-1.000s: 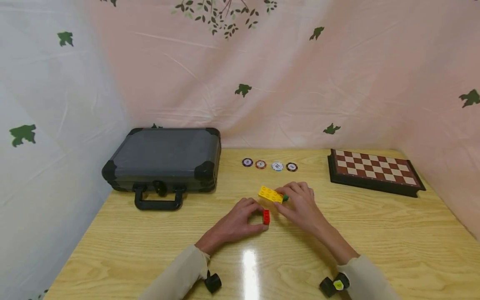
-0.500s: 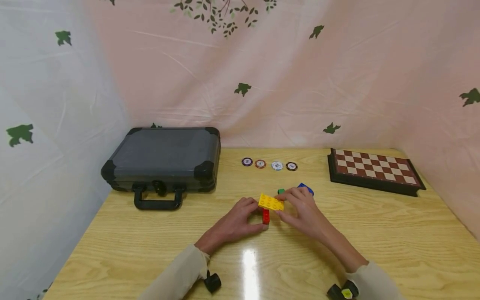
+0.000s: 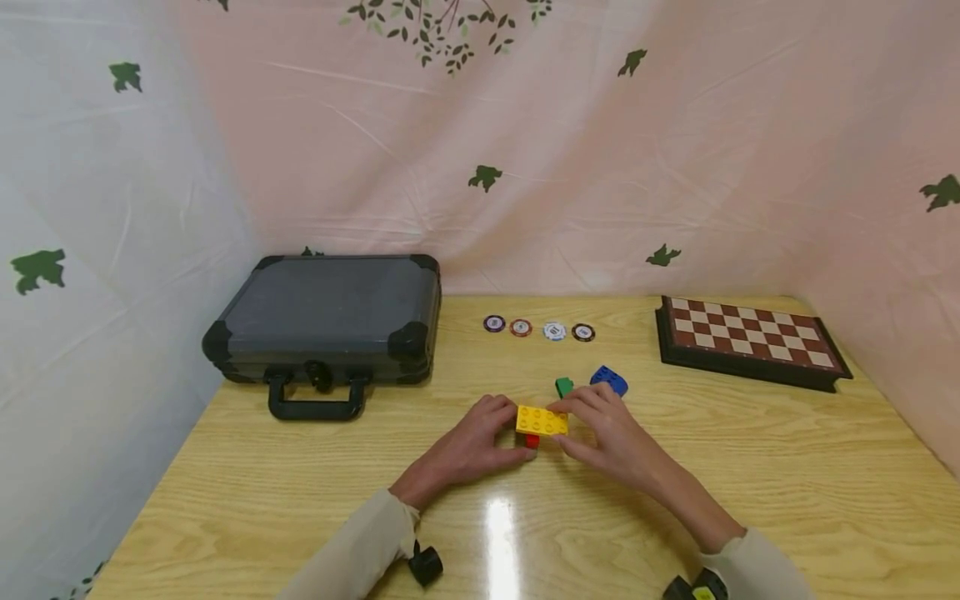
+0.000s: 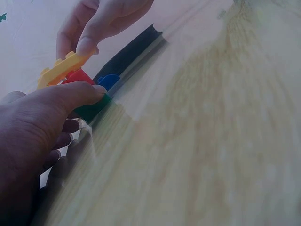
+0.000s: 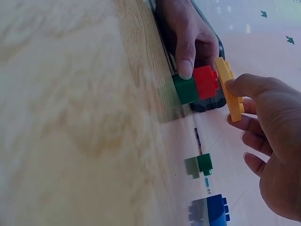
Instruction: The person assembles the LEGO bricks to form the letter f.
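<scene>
My left hand (image 3: 476, 442) grips a two-brick stack standing on the table, its thumb lying against the lower green brick (image 5: 186, 90). On top of that sits a red brick (image 5: 206, 82). Between thumb and fingers my right hand (image 3: 611, 429) pinches a flat yellow building brick (image 3: 542, 421), studs facing up. In the right wrist view the yellow brick is tilted, its underside right at the red brick's studs. From the head view it covers most of the red one. Just beyond the right fingers lie a small green brick (image 3: 564, 387) and a blue brick (image 3: 609, 380) with a rounded edge.
A grey hard case (image 3: 337, 304) with a black handle (image 3: 317, 409) stands at the back left of the wooden table (image 3: 247, 500). Several poker chips (image 3: 555, 332) lie in a row at the back. A checkered game board (image 3: 750, 337) is at the back right.
My right hand has brought the yellow brick down and toward me, over the red brick, and turned it more level. The small green and blue bricks have come into sight. My left hand stays put.
</scene>
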A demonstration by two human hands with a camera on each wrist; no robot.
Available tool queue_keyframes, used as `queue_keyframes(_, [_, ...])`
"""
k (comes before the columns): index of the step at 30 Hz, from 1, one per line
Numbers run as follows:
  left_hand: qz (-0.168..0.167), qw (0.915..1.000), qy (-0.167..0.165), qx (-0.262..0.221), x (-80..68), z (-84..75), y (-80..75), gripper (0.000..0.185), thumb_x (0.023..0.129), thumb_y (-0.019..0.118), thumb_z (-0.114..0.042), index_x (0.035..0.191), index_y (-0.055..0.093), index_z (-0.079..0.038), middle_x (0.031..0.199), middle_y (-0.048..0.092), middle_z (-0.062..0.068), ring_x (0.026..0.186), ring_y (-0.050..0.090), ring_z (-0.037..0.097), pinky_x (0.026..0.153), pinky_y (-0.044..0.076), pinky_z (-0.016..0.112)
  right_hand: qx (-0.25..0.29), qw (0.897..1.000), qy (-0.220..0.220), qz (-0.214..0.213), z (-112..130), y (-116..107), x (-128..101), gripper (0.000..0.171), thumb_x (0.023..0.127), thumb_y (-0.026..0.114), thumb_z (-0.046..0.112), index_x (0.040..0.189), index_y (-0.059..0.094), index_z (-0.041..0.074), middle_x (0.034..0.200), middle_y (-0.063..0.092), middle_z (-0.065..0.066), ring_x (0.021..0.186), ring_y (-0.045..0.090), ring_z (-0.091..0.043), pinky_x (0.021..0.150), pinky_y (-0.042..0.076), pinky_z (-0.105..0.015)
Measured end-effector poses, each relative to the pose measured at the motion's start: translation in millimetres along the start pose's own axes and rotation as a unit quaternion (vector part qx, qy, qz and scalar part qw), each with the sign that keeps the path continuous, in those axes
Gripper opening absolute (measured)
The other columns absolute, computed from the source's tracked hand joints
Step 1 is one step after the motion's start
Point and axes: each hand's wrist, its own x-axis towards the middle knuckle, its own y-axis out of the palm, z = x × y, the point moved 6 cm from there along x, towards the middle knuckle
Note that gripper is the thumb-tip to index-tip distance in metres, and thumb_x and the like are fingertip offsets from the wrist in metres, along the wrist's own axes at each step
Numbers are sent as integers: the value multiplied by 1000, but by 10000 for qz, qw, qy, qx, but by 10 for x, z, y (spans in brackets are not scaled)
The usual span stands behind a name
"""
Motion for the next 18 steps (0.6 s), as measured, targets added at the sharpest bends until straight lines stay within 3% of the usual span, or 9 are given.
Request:
queue_keyframes(6, [8,10000,-25,-79,-1,8,1,36,93,79,-35,119,68,-13,119,61,-1,108,52,16,96,46,35,39,9999,15,163,1,15,4,34,90,83,20,121,73,12,119,66,-1,110,50,-21,91,48,-49])
queue_keyframes(18, [90,9996,-221,-119,-7,6,0,37,94,78,-37,121,68,-14,123,61,0,113,52,17,100,45,37,-67,9991,-404,141,8,0,4,35,89,84,19,122,75,10,114,66,0,105,51,-18,85,49,-43])
